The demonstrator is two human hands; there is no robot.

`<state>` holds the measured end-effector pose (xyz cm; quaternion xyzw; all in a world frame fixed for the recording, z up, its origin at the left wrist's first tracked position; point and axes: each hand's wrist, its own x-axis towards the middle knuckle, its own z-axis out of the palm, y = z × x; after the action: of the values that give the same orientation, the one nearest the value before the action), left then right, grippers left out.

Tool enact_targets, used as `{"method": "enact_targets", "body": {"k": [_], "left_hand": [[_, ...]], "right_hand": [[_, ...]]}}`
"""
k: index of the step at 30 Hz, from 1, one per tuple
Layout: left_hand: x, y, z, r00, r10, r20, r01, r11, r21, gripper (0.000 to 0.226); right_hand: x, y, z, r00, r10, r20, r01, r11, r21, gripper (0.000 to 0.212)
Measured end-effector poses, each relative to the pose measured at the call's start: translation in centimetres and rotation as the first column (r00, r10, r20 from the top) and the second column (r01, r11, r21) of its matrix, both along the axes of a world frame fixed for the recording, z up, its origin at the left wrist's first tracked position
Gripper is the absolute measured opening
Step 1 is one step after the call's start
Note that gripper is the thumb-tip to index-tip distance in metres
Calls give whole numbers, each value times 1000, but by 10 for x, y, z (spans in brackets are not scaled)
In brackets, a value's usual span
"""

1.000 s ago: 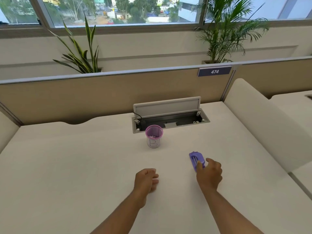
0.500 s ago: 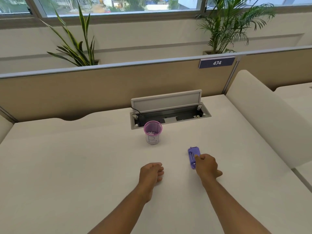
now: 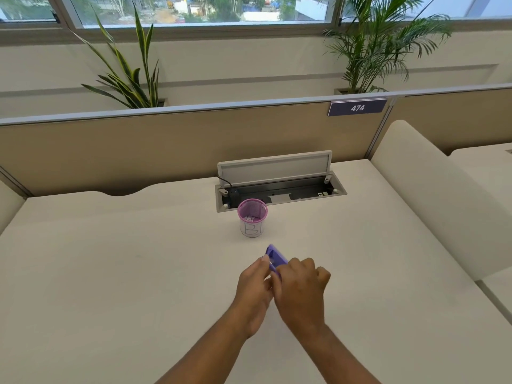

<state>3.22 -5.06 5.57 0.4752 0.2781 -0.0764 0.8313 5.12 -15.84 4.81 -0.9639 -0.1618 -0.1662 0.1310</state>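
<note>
A small purple flat case (image 3: 275,257) is lifted off the cream desk (image 3: 138,273), tilted, in the middle of the view. My right hand (image 3: 300,284) grips its near end from the right. My left hand (image 3: 256,281) meets it from the left, fingertips pinching the case's near left edge. Both hands hide the case's lower half. Beyond them stands a pink mesh cup (image 3: 252,217) with a white label and small bits inside.
An open cable hatch (image 3: 279,187) with its lid raised sits behind the cup. A beige partition (image 3: 166,145) with a "474" tag (image 3: 357,107) closes the far edge. A padded cream divider (image 3: 432,195) runs along the right. Plants stand behind the partition.
My right hand picked the purple case up off the desk and carried it left toward the middle. My left hand rose from the desk and joined it on the case.
</note>
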Motion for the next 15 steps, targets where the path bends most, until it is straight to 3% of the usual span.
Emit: {"method": "enact_targets", "body": {"k": [10, 15], "left_hand": [[-34, 27, -4, 999, 34, -26, -35, 998, -48, 35], [-46, 39, -2, 994, 93, -65, -98, 992, -77, 36]], "right_hand": [[-38, 15, 5, 943, 316, 99, -314, 949, -43, 18], [-48, 10, 15, 932, 355, 72, -362, 909, 205, 21]]}}
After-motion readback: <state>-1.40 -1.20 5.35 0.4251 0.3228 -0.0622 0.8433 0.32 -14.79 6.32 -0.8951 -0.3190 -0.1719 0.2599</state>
